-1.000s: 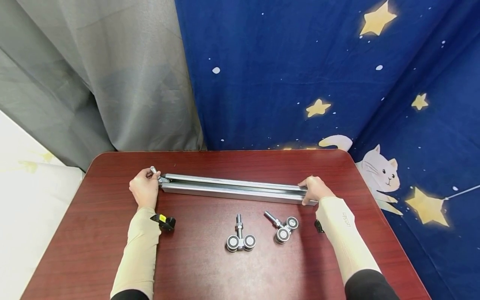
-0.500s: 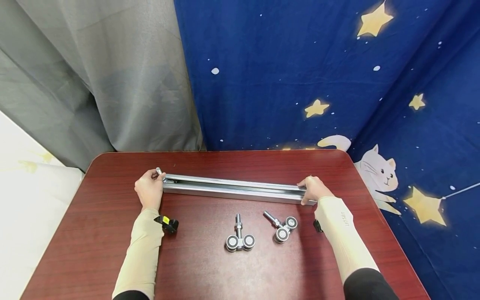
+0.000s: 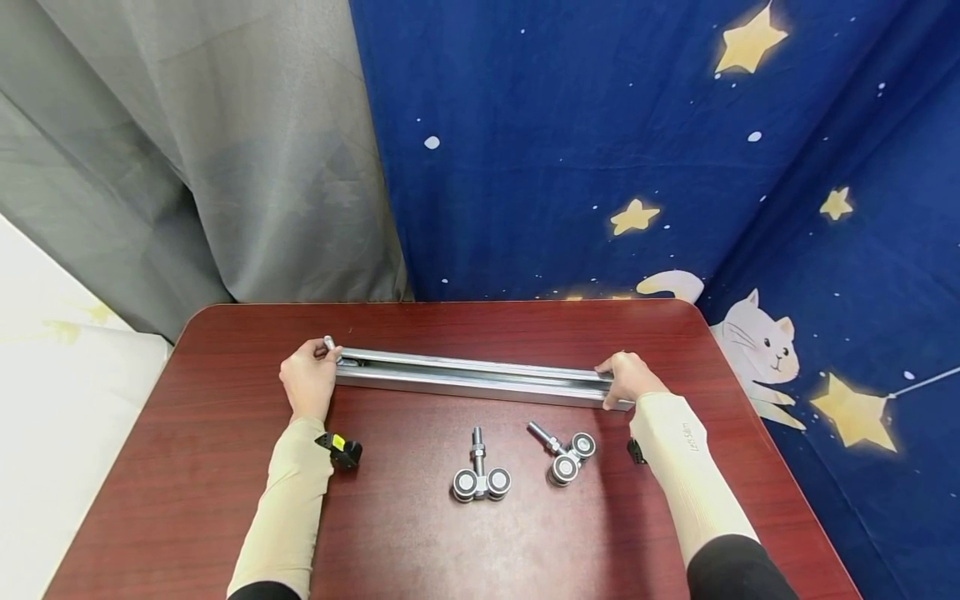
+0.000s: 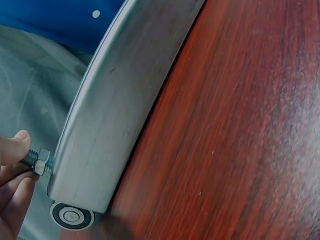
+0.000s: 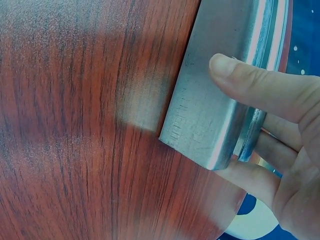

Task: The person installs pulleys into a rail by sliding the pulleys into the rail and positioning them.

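A long slotted metal rail (image 3: 457, 387) lies across the table with its slot facing up. At its left end my left hand (image 3: 309, 379) pinches the threaded bolt (image 4: 31, 158) of a roller trolley between thumb and fingers. The bolt stands up through the slot, and one trolley wheel (image 4: 71, 216) still shows just outside the rail's end in the left wrist view. The trolley's other wheels are hidden inside the rail. My right hand (image 3: 632, 379) grips the rail's right end, thumb (image 5: 230, 70) on the near side and fingers around the far side.
Two more roller trolleys rest on the table (image 3: 405, 533) in front of the rail: one (image 3: 481, 479) with its bolt pointing away, another (image 3: 566, 458) angled to its right. Behind the table hang a grey curtain (image 3: 285, 167) and a blue star-patterned curtain (image 3: 525, 167).
My left hand has moved right, sliding the roller trolley from outside the rail's left end into the slot. The right hand has kept its hold on the other end.
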A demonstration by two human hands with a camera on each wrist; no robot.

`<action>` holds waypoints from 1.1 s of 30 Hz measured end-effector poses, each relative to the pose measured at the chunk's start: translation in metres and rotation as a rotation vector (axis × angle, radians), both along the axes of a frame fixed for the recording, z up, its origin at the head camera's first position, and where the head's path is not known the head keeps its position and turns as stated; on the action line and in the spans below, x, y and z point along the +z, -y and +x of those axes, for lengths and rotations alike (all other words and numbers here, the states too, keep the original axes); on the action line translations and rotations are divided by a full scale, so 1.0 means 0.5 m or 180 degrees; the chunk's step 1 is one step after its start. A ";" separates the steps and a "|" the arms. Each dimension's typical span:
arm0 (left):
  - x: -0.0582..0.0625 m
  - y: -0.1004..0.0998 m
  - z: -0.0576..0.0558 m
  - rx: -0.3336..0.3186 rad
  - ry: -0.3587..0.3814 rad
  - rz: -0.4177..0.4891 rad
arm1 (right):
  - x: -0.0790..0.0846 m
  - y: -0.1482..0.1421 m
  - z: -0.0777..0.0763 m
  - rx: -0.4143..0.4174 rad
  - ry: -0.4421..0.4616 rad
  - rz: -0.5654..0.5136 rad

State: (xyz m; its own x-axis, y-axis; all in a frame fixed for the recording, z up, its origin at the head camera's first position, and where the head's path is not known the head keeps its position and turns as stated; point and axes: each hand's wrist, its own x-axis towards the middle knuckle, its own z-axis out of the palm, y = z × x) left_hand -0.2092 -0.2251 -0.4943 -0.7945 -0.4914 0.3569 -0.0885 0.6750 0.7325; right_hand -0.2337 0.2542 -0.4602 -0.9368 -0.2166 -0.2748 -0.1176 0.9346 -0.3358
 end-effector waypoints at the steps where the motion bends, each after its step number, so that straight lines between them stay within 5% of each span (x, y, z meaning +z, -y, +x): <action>1: -0.001 -0.002 0.000 -0.0010 -0.0003 -0.0004 | 0.000 0.000 0.000 0.0011 -0.0001 0.0003; 33: -0.005 -0.038 0.003 -0.0378 0.0038 -0.0082 | -0.002 0.002 -0.001 -0.0065 0.0137 -0.0012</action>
State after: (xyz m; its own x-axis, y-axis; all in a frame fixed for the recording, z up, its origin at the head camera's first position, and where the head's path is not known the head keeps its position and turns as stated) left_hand -0.2078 -0.2060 -0.4967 -0.8508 -0.3844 0.3583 -0.0153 0.6998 0.7142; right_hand -0.2340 0.2530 -0.4614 -0.9283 -0.1987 -0.3142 -0.0839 0.9354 -0.3436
